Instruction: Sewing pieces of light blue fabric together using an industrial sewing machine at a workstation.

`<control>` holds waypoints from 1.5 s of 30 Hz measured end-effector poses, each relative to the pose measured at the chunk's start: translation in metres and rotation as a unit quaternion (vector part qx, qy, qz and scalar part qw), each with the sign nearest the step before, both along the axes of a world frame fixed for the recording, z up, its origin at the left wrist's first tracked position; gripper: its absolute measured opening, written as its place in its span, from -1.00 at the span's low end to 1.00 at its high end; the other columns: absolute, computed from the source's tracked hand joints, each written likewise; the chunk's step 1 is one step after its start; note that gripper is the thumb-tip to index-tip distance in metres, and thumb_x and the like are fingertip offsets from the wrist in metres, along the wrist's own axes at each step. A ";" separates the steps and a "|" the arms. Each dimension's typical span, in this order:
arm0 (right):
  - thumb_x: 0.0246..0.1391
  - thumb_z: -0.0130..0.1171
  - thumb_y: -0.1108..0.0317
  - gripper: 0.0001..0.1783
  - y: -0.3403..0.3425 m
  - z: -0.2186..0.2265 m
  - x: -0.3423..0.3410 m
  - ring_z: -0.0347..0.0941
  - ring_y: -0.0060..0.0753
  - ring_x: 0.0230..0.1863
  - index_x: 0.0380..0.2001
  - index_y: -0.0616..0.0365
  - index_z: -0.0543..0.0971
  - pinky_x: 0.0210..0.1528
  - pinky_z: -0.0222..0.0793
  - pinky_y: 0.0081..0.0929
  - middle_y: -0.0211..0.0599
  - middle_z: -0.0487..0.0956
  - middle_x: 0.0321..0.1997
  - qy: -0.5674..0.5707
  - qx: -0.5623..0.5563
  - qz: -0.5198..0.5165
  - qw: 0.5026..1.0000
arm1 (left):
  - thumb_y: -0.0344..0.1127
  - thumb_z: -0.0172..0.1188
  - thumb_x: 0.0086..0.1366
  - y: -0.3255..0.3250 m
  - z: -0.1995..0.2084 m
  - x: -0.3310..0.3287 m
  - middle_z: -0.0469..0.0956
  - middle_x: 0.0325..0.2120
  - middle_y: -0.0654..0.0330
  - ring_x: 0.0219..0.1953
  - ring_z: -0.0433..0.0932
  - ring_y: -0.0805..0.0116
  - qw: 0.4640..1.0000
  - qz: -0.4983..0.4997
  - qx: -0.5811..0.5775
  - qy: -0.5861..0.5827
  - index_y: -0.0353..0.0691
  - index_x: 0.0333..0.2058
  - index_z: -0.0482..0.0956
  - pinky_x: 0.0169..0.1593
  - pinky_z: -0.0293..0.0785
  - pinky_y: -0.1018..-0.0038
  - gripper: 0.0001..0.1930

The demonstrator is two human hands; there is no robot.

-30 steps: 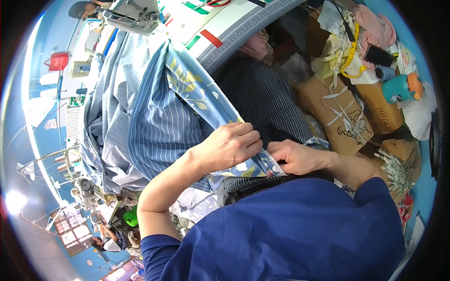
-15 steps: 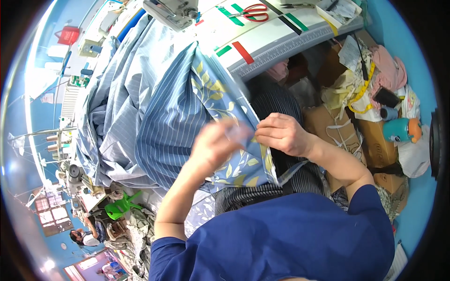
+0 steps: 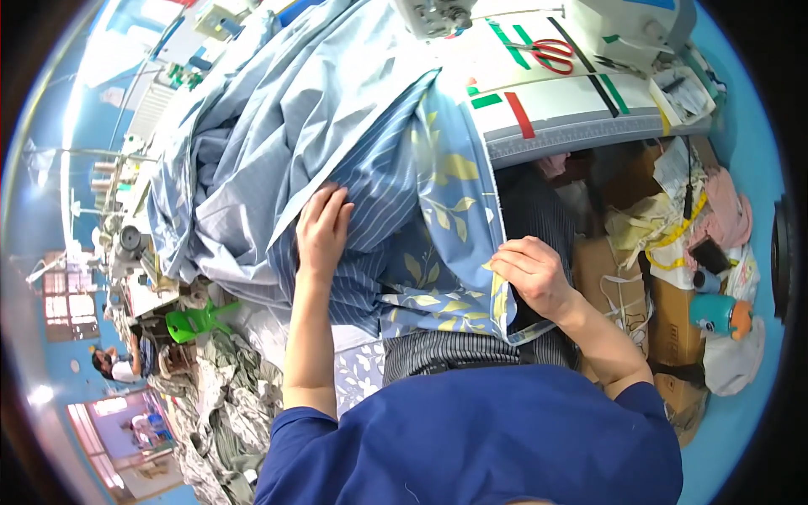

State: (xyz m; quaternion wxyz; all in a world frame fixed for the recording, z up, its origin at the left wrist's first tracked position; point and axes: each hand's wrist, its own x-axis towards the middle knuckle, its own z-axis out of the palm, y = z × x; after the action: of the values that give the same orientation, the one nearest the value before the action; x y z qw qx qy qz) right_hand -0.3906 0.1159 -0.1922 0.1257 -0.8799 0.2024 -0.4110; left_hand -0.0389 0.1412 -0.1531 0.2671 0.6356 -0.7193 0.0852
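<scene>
A large blue cloth lies across my lap and up onto the sewing table, with a striped side [image 3: 383, 189] and a leaf-printed side [image 3: 442, 219]. My right hand [image 3: 532, 273] pinches the leaf-printed cloth by its right edge, near the lower corner. On the striped part, beside a pale folded edge, rests my left hand [image 3: 322, 231], fingers extended and somewhat apart. Above the cloth's upper end sits the sewing machine head [image 3: 438, 17], partly cut off by the picture's top.
Red-handled scissors [image 3: 553, 55] lie on the white tabletop among coloured tape strips. A small tray [image 3: 683, 97] stands at its right end. Cardboard boxes [image 3: 610, 278], scraps and a teal bottle [image 3: 714, 313] crowd the right. Leftward are heaped cloth [image 3: 223, 404], a green plastic chair [image 3: 198, 321] and another person [image 3: 122, 366].
My left hand has moved left from beside the right hand onto the striped cloth. The right hand still pinches the edge. The cloth has opened out, and the view has shifted.
</scene>
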 end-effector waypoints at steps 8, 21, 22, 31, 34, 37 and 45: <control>-0.24 0.25 0.46 -0.85 0.001 -0.001 -0.004 0.52 -0.39 -0.21 -0.47 0.19 0.60 -0.22 0.46 -0.42 -0.38 0.58 -0.38 -0.003 -0.001 -0.012 1.000 | -0.42 0.30 0.13 0.032 0.054 -0.003 0.56 -0.33 0.17 -0.34 0.50 0.27 0.894 0.275 -0.196 -0.294 -0.16 -0.25 0.60 -0.29 0.40 0.40 -0.82; -0.16 0.17 0.45 -0.83 0.010 0.002 -0.017 0.49 -0.30 -0.02 -0.40 0.18 0.61 0.02 0.42 -0.33 -0.35 0.59 -0.18 -0.035 -0.064 -0.065 0.995 | -0.43 0.24 0.16 0.036 0.062 -0.193 0.42 -0.67 0.17 -0.62 0.52 0.19 0.927 -0.281 0.248 0.016 -0.22 -0.49 0.47 -0.55 0.41 0.33 -0.88; -0.16 0.17 0.45 -0.83 0.007 0.001 -0.019 0.49 -0.30 0.00 -0.39 0.18 0.61 0.06 0.40 -0.31 -0.36 0.59 -0.17 -0.028 -0.074 -0.052 0.995 | -0.42 0.24 0.16 0.034 0.054 -0.195 0.43 -0.66 0.17 -0.61 0.52 0.18 0.926 -0.277 0.256 0.025 -0.22 -0.49 0.47 -0.55 0.42 0.32 -0.88; -0.15 0.19 0.46 -0.94 -0.009 -0.002 -0.023 0.54 -0.35 -0.01 -0.52 0.15 0.61 0.14 0.34 -0.20 -0.38 0.61 -0.19 0.006 -0.052 0.076 0.996 | -0.46 0.27 0.09 -0.034 0.054 -0.150 0.56 -0.49 0.12 -0.51 0.58 0.22 0.938 -0.268 0.220 0.000 -0.21 -0.34 0.59 -0.46 0.49 0.42 -0.87; -0.15 0.19 0.46 -0.97 -0.011 0.004 -0.024 0.55 -0.35 -0.04 -0.55 0.15 0.59 0.11 0.36 -0.23 -0.36 0.61 -0.23 0.018 -0.040 0.088 0.995 | -0.49 0.20 0.17 -0.159 0.054 -0.106 0.60 -0.38 0.07 -0.44 0.59 0.28 0.991 -0.074 0.010 0.112 -0.31 -0.33 0.58 -0.38 0.51 0.44 -0.91; -0.16 0.20 0.47 -0.99 -0.013 0.009 -0.023 0.55 -0.35 -0.06 -0.58 0.15 0.57 0.07 0.38 -0.25 -0.34 0.61 -0.25 0.017 -0.030 0.094 0.995 | -0.47 0.15 0.14 -0.264 0.033 -0.063 0.54 -0.14 -0.03 -0.20 0.56 0.08 0.985 -0.100 -0.006 0.141 -0.32 -0.26 0.56 -0.12 0.46 0.33 -0.83; -0.21 0.21 0.50 -0.95 -0.026 0.005 -0.014 0.56 -0.33 -0.13 -0.61 0.16 0.53 -0.04 0.44 -0.30 -0.30 0.60 -0.27 0.005 0.041 0.091 0.995 | -0.32 0.19 0.19 -0.326 -0.014 -0.026 0.55 -0.13 0.00 -0.02 0.50 0.12 0.969 -0.238 0.042 0.058 -0.29 -0.08 0.54 0.04 0.39 0.30 -0.68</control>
State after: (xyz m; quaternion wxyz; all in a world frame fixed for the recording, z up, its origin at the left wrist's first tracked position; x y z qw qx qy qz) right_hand -0.4047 0.0896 -0.1867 0.1978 -0.8908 0.1384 -0.3850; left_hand -0.0648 -0.1845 -0.1666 0.2938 0.4606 -0.8362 -0.0483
